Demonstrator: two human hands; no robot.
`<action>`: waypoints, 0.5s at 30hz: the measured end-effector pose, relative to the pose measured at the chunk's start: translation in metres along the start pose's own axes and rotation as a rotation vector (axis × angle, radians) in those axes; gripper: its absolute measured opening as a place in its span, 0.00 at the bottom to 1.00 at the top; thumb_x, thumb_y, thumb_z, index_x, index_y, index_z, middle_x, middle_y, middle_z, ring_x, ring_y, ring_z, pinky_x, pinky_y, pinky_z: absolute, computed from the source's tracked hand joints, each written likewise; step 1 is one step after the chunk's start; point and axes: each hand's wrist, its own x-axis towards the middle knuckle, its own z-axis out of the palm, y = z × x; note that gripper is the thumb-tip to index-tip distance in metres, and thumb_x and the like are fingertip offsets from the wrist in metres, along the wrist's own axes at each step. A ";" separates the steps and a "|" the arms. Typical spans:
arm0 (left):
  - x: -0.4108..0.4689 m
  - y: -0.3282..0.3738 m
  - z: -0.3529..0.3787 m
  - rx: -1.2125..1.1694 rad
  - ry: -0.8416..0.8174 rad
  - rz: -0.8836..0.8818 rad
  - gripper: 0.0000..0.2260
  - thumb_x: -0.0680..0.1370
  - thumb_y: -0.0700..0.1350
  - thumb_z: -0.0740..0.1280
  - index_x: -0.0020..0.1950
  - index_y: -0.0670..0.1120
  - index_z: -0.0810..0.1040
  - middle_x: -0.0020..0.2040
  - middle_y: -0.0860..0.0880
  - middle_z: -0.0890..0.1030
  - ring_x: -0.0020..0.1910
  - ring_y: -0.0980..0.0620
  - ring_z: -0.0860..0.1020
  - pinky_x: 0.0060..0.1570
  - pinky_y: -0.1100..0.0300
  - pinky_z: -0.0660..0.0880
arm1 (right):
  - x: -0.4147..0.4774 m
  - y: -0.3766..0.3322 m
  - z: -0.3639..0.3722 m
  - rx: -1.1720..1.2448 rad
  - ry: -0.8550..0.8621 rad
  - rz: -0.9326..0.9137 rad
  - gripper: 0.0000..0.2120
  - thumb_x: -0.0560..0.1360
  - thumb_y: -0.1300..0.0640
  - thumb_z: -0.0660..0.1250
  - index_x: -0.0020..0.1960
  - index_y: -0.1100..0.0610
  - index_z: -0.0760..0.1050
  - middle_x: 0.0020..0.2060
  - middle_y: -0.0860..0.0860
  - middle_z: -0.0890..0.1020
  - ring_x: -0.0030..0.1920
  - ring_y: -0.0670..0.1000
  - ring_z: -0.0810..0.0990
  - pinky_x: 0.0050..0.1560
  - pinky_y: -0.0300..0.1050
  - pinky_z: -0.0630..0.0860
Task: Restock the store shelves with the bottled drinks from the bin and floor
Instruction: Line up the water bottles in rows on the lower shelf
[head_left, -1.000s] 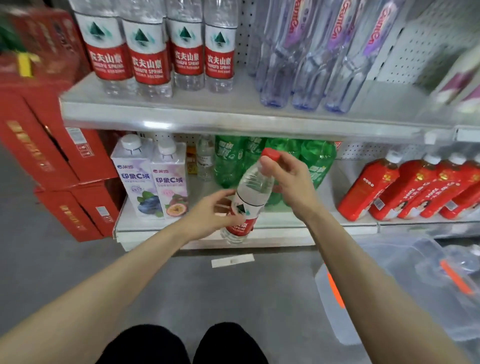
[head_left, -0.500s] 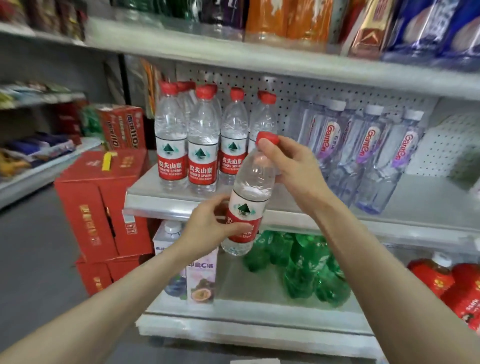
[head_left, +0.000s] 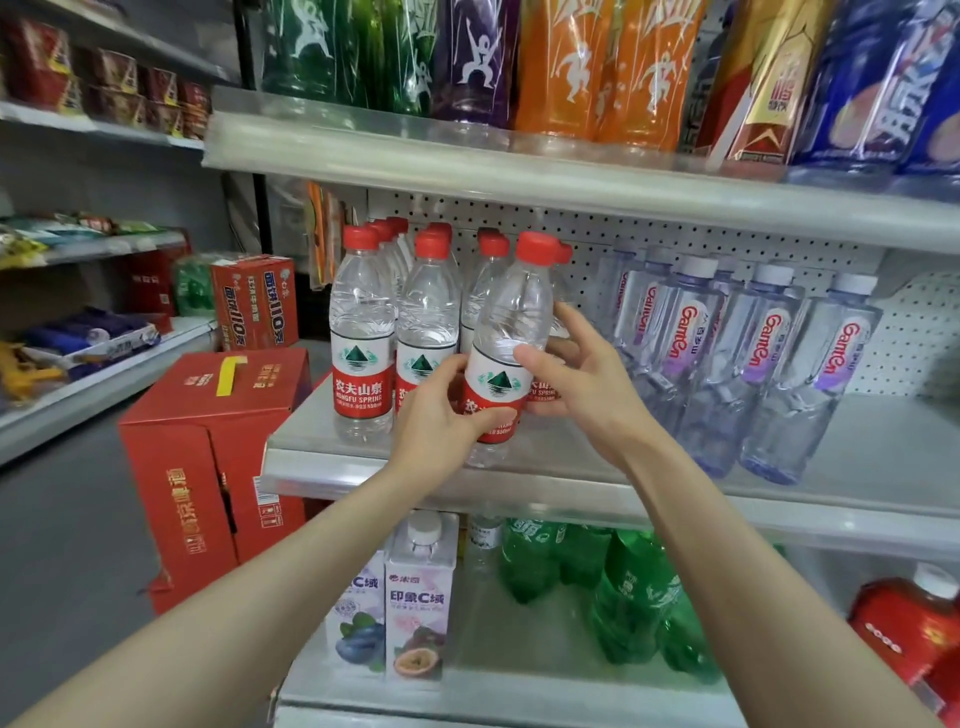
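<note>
A clear water bottle (head_left: 511, 317) with a red cap and red label stands at the front of the middle shelf (head_left: 597, 483), beside several matching water bottles (head_left: 362, 332). My left hand (head_left: 441, 410) wraps its lower label from the left. My right hand (head_left: 582, 374) holds its right side at mid height, thumb across the front. The bottle's base is at the shelf surface, at the right end of the front row.
Clear Ganten bottles (head_left: 774, 364) lean to the right on the same shelf. Large coloured soda bottles (head_left: 597, 67) fill the shelf above. Below are juice cartons (head_left: 421, 597), green bottles (head_left: 634, 592) and red bottles (head_left: 914, 629). Red cartons (head_left: 208, 467) are stacked on the floor at left.
Both hands carried the bottle up from in front of the lower shelf to the middle shelf. My right hand shifted from the cap down to the bottle's side.
</note>
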 end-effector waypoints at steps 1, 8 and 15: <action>0.002 0.001 0.001 0.011 0.013 0.005 0.26 0.66 0.46 0.78 0.62 0.50 0.75 0.52 0.54 0.82 0.52 0.55 0.80 0.55 0.49 0.77 | 0.003 -0.001 0.000 -0.004 0.001 -0.011 0.29 0.76 0.60 0.68 0.74 0.49 0.63 0.55 0.50 0.82 0.48 0.46 0.84 0.43 0.47 0.83; 0.011 0.002 0.006 0.280 0.064 0.026 0.23 0.68 0.48 0.77 0.61 0.47 0.77 0.55 0.48 0.81 0.54 0.49 0.78 0.54 0.52 0.75 | 0.016 0.008 0.004 -0.030 -0.028 -0.026 0.28 0.76 0.63 0.67 0.71 0.46 0.64 0.55 0.46 0.81 0.48 0.40 0.82 0.41 0.40 0.81; 0.002 -0.006 0.007 0.351 0.091 0.070 0.13 0.75 0.42 0.70 0.60 0.43 0.79 0.53 0.47 0.82 0.51 0.50 0.79 0.56 0.51 0.76 | 0.027 0.019 0.007 -0.068 -0.020 0.034 0.27 0.79 0.61 0.63 0.75 0.48 0.59 0.57 0.48 0.81 0.55 0.48 0.81 0.48 0.46 0.82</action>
